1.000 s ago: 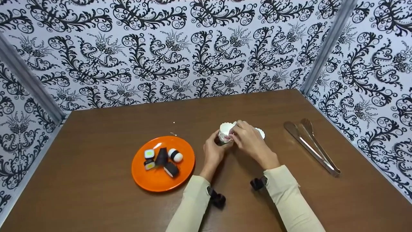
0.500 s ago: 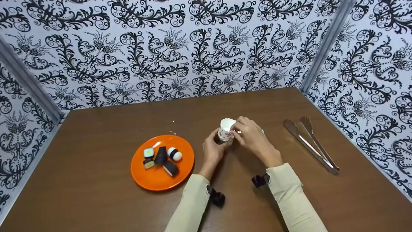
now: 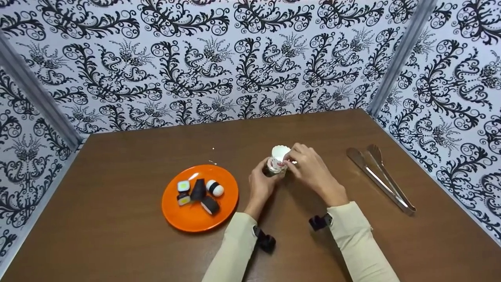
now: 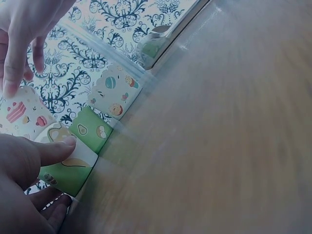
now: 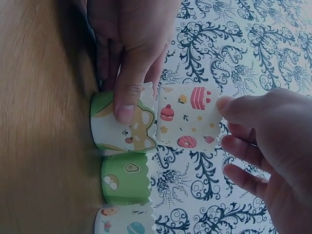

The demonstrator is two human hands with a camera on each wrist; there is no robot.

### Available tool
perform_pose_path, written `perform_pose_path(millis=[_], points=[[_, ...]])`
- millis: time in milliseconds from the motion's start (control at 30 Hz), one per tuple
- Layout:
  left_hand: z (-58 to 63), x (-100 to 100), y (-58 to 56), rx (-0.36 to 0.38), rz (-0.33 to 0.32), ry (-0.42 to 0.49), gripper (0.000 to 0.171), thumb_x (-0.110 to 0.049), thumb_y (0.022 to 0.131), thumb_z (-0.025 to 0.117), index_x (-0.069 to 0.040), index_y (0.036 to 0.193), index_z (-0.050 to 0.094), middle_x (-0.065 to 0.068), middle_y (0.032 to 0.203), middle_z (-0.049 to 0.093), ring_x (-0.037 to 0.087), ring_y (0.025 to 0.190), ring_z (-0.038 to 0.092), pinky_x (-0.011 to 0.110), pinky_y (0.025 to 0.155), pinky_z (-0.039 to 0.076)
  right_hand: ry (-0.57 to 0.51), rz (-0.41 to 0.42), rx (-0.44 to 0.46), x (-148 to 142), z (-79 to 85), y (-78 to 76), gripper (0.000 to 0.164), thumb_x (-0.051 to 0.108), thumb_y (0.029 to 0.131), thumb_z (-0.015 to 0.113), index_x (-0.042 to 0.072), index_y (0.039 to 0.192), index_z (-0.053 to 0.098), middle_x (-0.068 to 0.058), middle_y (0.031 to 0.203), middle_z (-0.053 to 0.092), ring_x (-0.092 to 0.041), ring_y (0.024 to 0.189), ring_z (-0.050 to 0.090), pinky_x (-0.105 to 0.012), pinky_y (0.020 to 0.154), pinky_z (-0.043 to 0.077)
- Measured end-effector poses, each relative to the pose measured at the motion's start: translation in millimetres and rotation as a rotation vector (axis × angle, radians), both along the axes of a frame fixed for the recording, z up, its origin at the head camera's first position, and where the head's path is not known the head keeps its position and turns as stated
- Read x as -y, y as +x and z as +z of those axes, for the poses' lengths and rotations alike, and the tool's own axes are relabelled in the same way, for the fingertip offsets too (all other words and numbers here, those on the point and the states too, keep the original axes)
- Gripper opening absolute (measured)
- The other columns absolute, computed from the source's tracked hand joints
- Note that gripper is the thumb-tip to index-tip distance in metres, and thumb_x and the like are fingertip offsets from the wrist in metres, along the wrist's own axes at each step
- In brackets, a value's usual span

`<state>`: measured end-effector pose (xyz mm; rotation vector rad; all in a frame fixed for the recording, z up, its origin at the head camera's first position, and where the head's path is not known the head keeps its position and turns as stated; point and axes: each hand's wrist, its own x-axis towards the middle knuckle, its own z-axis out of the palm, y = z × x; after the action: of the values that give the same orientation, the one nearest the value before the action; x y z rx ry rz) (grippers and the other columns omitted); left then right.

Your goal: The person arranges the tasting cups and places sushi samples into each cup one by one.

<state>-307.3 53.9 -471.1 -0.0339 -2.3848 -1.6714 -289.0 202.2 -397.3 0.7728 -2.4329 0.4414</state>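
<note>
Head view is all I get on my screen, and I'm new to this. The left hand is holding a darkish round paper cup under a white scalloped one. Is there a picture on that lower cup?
Observer: Yes, the right wrist view shows a cartoon animal face on the green-and-white round paper cup held by the left hand.
Visitor: Cute! And what does the right hand, pinching the white scalloped round paper cup, hide from me?
Observer: Two more cups in a row on the brown wooden table: a green round paper cup with an avocado print, then a white round paper cup with a teal print.
</note>
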Motion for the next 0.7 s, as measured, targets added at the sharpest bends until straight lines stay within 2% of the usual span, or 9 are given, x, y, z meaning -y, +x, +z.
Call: perform_pose_path(millis=[133, 300, 700], points=[[0.3, 0, 0.4, -0.005, 0.004, -0.018, 0.061, -0.017, 0.073, 0.089, -0.011, 0.129, 0.067, 0.008, 0.12, 0.074, 0.025, 0.111, 0.068, 0.042, 0.099, 0.054, -0.009, 0.01, -0.014, -2, 0.1, 3.9, 0.005, 0.008, 0.089, 0.072, 0.003, 0.09, 0.071, -0.01, 0.09, 0.062, -0.028, 0.087, 0.059, -0.043, 0.071, 0.048], [1.4, 1, 1.3, 0.001, 0.003, 0.006, 0.059, -0.013, 0.072, 0.089, -0.01, 0.128, 0.068, 0.009, 0.119, 0.073, 0.025, 0.11, 0.068, 0.042, 0.099, 0.055, -0.002, 0.014, -0.036, -7, -0.8, 8.5, 0.007, 0.009, 0.089, 0.072, 0.002, 0.089, 0.07, -0.01, 0.089, 0.061, -0.027, 0.086, 0.058, -0.04, 0.07, 0.047], [1.4, 0, -0.4, 0.034, 0.008, 0.009, 0.062, -0.013, 0.072, 0.09, -0.012, 0.13, 0.067, 0.009, 0.126, 0.071, 0.027, 0.117, 0.066, 0.042, 0.104, 0.053, 0.045, 0.056, -0.152, -24, 1.5, 18.7, 0.01, 0.008, 0.083, 0.079, 0.005, 0.087, 0.07, -0.007, 0.085, 0.059, -0.025, 0.079, 0.055, -0.035, 0.065, 0.044]])
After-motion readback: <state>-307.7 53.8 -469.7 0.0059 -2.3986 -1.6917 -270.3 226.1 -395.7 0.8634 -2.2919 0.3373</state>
